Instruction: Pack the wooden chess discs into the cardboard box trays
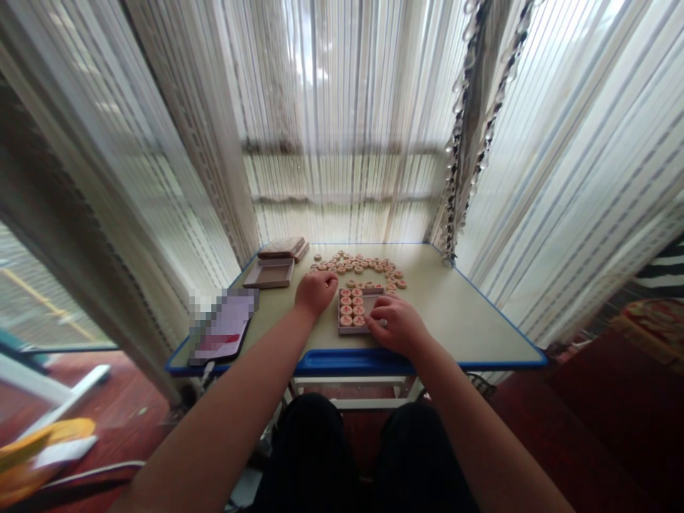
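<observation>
A shallow box [351, 330] sits near the front edge of the table. Its left part holds two columns of round wooden Chinese chess pieces [345, 311] with red characters. Over the box's right part is my right hand [394, 322], fingers bent down and thumb near the right column; whatever is under the fingertips is hidden. Just left of the box, my left hand [318, 291] is curled closed with its knuckles up, and its inside cannot be seen. Beyond both hands lie many loose chess pieces [358, 269] in a scattered band.
An open empty-looking tray or lid [270, 273] lies at the back left, before a quilted tan pouch or wallet [283, 247]. A phone or tablet [227, 331], partly blurred out, rests at the table's left edge. Curtains [353, 164] hang behind the blue-edged table [459, 313].
</observation>
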{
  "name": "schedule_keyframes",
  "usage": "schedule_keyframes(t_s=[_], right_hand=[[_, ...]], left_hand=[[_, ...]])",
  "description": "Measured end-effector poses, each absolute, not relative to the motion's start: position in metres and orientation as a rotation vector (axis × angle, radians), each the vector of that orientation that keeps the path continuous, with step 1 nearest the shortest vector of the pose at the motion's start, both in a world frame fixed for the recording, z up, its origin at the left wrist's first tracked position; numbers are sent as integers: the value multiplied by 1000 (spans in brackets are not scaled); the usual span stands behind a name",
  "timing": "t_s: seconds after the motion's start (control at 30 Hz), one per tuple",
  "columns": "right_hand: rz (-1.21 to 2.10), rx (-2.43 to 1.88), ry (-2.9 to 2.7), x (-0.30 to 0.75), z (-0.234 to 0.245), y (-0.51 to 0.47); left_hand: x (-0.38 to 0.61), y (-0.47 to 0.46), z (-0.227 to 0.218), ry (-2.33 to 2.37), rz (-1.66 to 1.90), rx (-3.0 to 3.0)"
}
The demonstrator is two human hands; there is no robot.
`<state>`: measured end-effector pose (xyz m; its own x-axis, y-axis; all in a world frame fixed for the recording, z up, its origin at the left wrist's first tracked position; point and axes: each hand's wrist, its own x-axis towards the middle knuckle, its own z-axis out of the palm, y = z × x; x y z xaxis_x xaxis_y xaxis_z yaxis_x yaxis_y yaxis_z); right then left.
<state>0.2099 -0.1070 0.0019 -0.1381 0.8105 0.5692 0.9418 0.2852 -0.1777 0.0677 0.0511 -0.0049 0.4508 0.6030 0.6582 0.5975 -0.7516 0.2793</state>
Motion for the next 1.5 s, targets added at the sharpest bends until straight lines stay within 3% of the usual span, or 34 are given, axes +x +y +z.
schedule_keyframes(t_s=[0.53,0.73,0.93,1.1,1.23,1.5], right_hand=[[-36,-1542,-1541,224,9,-90],[80,-1683,-1639,281,42,-35],[-228,-1698,-1625,313,11,-7],[-79,-1638,-1963,302,1,-11],[16,-1625,-2070,299,6,-10],[-124,-1668,-1937,305,2,-10]], left_hand=[[71,57,1,1177,1279,2568],[88,85,24,1337,929,2635],[97,95,17,1314,935,2751],[100,97,13,1300,744,2933],[100,90,16,1234,650,2984],[94,92,17,695,438,2928]])
